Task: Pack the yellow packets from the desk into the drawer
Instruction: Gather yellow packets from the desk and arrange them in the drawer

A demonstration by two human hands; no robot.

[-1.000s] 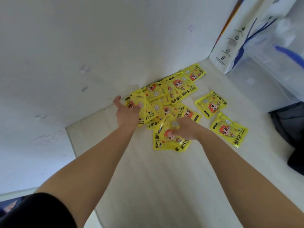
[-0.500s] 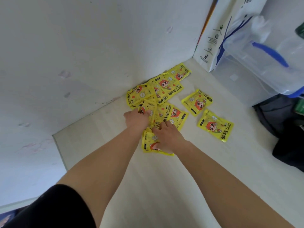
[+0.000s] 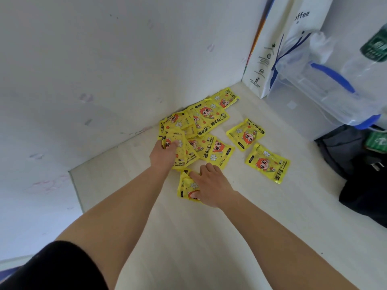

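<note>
Yellow "HAND WARMER" packets (image 3: 211, 124) lie heaped on the pale desk (image 3: 188, 237) against the wall. The left hand (image 3: 164, 154) grasps several of them. The right hand (image 3: 212, 184) pinches the nearest packet (image 3: 185, 186). A white paper bag (image 3: 270, 59) reads "offee".

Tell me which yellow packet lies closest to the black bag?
The packet furthest right, lying alone on the desk; the other loose one sits farther back.
</note>
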